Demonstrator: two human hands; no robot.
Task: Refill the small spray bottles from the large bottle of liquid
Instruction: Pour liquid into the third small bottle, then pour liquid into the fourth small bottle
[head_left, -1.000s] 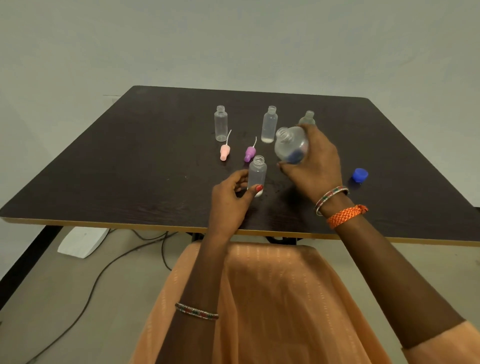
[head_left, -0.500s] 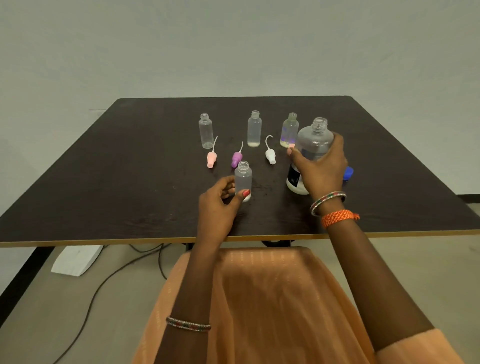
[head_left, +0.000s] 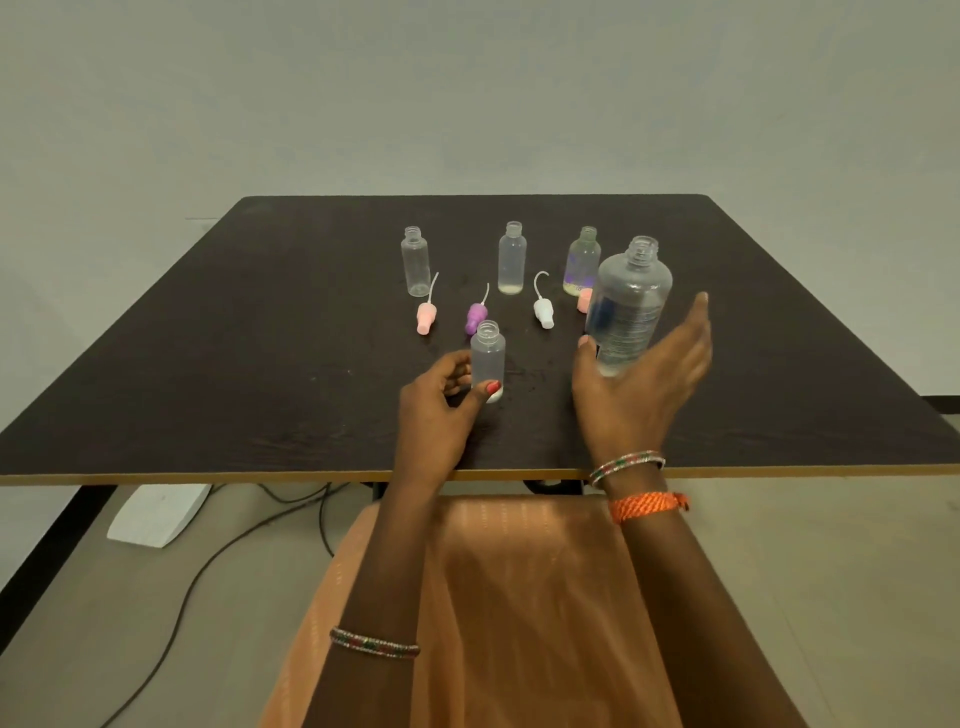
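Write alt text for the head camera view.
A left hand grips an uncapped small bottle on a dark table, while the open right hand sits beside the upright large bottle. Three more small bottles stand behind.

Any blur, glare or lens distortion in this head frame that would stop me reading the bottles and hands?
Head view: lighting soft and even, no harsh glare on the table; wide-angle lens splays its edges; right hand slightly motion-blurred beside the large bottle; left hand and the small bottle it holds stay sharp.
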